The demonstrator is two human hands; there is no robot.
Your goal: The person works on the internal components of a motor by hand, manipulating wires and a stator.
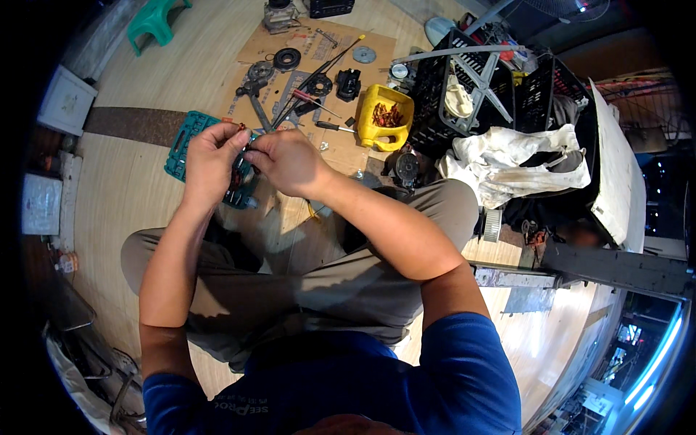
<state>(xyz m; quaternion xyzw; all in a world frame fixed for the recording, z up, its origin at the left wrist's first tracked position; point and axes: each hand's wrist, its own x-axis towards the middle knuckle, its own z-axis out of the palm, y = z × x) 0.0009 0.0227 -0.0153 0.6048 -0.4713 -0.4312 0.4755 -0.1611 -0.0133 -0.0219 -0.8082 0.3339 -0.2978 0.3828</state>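
Coppery and tiny, a part (241, 126) shows left of the frame's upper centre, pinched between the left hand's (212, 158) fingers. Just beside it is the right hand (288, 163), its fingers bent; whether they pinch anything, I cannot tell. A teal case (176, 154) lies left of both hands; upper right of them, a yellow jug (368, 135) holds reddish pieces (388, 116).

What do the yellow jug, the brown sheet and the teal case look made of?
Yellow jug: likely plastic, slightly glossy, with an integral handle. Brown sheet: probably cardboard, matte tan with printing. Teal case: seemingly hard plastic, moulded recesses, finish unclear.
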